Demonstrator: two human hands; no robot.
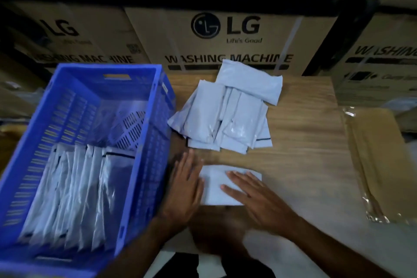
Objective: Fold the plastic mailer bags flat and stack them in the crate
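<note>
A folded white mailer bag lies flat on the wooden table near its front edge. My left hand lies flat with straight fingers at the bag's left edge. My right hand presses flat on the bag's right half, fingers spread. Behind them a loose pile of several grey-white mailer bags spreads across the table. On the left stands a blue plastic crate, and several folded mailer bags stand on edge in a row in its near half.
Large cardboard washing-machine boxes on a dark metal rack wall off the back of the table. Flat brown envelopes in clear wrap lie at the table's right edge. The crate's far half shows bare slotted floor.
</note>
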